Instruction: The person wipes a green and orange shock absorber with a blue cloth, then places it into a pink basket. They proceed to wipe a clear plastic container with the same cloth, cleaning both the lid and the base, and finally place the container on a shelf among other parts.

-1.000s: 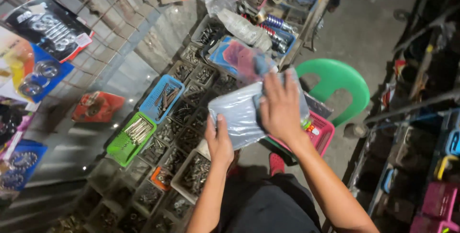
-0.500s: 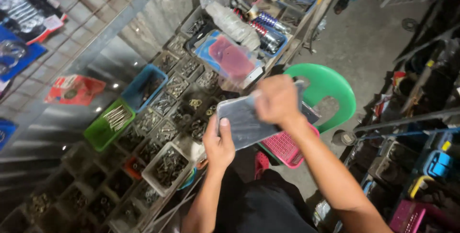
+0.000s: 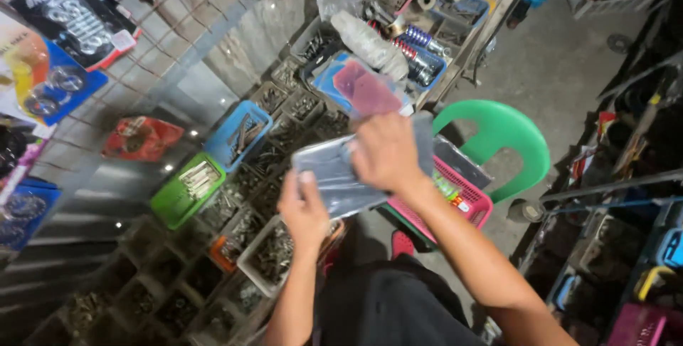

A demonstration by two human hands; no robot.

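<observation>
My left hand grips the near corner of a flat grey packet in a clear plastic sleeve, held up over the bench. My right hand lies on top of the packet's right part with its fingers bent over it, blurred by motion. Below the packet is a bench of small trays filled with bolts and nuts. A pink-and-blue plastic pack lies on the bench just beyond my right hand.
A green basket and a blue basket of long bolts sit at the left. A pink basket and a green plastic chair stand to the right. Packaged parts hang on a wire grid. Shelves of bins line the right side.
The view has swung, and the packet with both hands sits further left in it. My right hand has slid across the packet's top; my left keeps its hold on the corner.
</observation>
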